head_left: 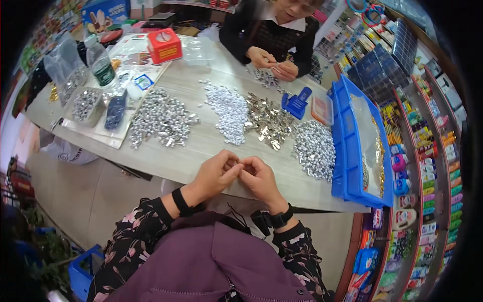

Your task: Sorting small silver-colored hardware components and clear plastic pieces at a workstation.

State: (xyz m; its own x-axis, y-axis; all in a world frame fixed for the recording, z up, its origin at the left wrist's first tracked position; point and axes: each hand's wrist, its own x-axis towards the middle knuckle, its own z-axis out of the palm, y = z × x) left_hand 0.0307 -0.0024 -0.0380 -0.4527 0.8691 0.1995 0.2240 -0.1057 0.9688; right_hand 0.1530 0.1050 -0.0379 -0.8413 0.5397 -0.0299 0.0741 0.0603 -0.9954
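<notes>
At lower centre, over the tabletop (201,146) edge, left hand (215,173) and right hand (259,177) meet fingertip to fingertip, pinching a tiny silvery metal piece (236,164) between them, equally near both.

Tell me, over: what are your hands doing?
Left hand and right hand pinched together on a tiny piece, too small to identify. Silver bead pile nearby on table. Nothing blocking.

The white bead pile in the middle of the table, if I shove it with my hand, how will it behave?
The white bead pile is a loose heap of tiny round pieces, so it would probably spread and roll. Strays already lie at its edge. It touches the pile of silver metal pieces, so they would likely mix.
</notes>
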